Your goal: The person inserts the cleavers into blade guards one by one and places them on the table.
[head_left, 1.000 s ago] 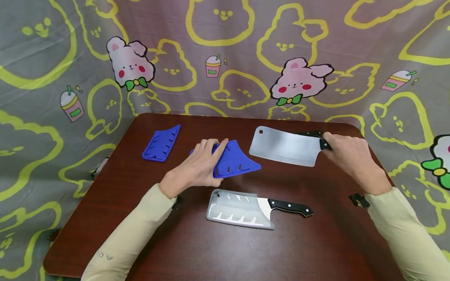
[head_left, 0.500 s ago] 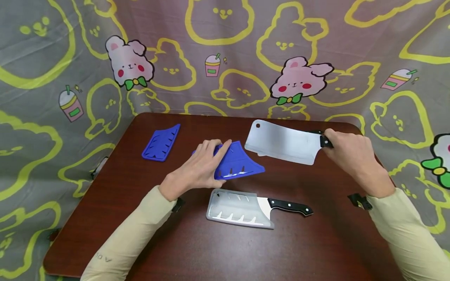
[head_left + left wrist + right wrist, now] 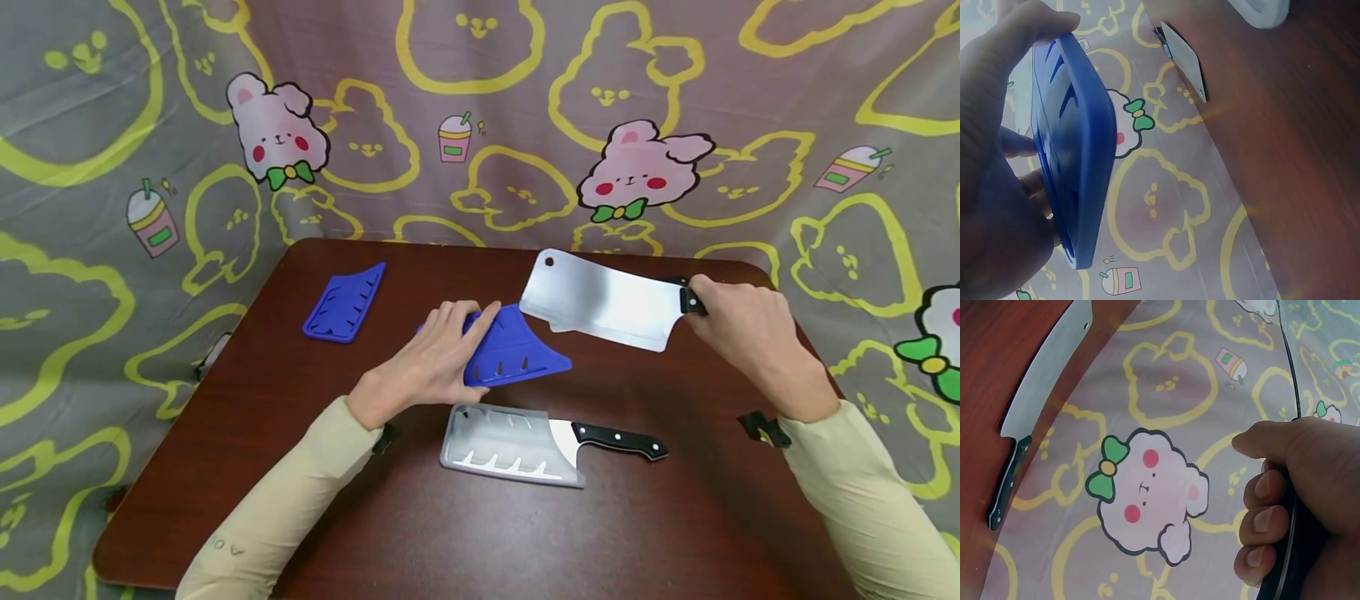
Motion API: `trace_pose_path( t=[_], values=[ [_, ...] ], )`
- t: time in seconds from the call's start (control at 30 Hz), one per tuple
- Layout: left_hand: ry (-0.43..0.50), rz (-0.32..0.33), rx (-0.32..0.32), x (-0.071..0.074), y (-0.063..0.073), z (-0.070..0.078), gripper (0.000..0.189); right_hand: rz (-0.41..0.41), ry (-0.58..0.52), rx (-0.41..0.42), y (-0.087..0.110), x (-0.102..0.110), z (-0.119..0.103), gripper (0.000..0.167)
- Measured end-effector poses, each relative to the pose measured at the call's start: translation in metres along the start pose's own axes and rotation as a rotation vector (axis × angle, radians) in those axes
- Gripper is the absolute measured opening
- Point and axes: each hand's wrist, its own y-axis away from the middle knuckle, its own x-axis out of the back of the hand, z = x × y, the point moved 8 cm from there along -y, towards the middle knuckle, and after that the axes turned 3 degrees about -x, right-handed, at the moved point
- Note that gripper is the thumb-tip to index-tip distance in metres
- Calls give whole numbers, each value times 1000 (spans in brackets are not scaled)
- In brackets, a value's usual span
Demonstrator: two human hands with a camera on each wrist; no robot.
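My left hand (image 3: 435,354) grips a blue blade guard (image 3: 517,346), its wide end turned right; the left wrist view shows the guard (image 3: 1094,144) edge-on between thumb and fingers. On the right, my right hand (image 3: 750,342) holds a cleaver (image 3: 600,298) by its black handle, its blade pointing left toward the guard. Guard and blade look close in the head view; whether they touch I cannot tell. Seen from the right wrist, the held blade is a thin line (image 3: 1291,369). Behind it lies another bare cleaver (image 3: 1047,375), mostly hidden in the head view.
A cleaver in a translucent grey guard (image 3: 502,446) lies in front of my hands, its black handle (image 3: 618,440) pointing right. Another blue guard (image 3: 345,304) rests at the back left of the brown table (image 3: 247,467). A patterned cloth (image 3: 517,75) hangs behind.
The held cleaver has lifted slightly and shifted a little left, uncovering a bit of the blade behind it. The left hand and its blue guard have moved slightly right.
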Motion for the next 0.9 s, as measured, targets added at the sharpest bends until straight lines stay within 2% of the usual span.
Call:
trace_pose_path(
  t=[0.27,0.4,0.67,0.9],
  values=[
    [24,54,-2,2,-1,0,114,-59,-2,-22,3,-1,-2,27],
    [30,59,10,2,0,-2,114,-72,-5,-17,6,-3,-5,28],
    [25,59,35,2,1,-2,114,-18,11,1,7,1,-10,28],
    [23,43,57,2,1,-5,115,-13,-5,7,12,-1,-14,28]
  ],
)
